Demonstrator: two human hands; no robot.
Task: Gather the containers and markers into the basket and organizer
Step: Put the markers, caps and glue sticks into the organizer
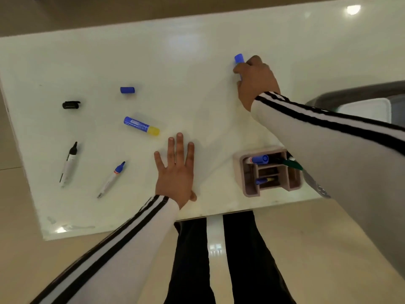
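1. Blue plastic is poking out above the right hand (256,82), which is curling its fingers round a blue-capped marker (239,58) at the far right of the white table (197,51). Whether the marker is touching the surface or lifting off it, I cannot tell.
2. The left hand (175,172) is lying flat on the table near the front edge, fingers straight and spread, holding nothing.
3. To its right, the pinkish organizer (252,191) is standing at the near right corner. It is already holding a blue marker (259,159), a green marker (294,165) and a small blue-and-yellow stick (265,180).
4. Lying loose on the left half, all apart from one another, are a glue stick (141,126) with a yellow cap, a blue cap (127,90), a black cap (71,105), an open black marker (69,163) and an open blue-tipped marker (111,178).
5. A grey tub (361,99) is showing at the right edge behind the sleeve. It may be the basket, but its inside is not showing.
6. The task is looking partly done: three pieces are stowed, one is in hand, and five are waiting, the two open markers likely needing their caps first.
7. The gripped marker is showing only its rounded blue end, slightly blurred; the hand is covering the rest.
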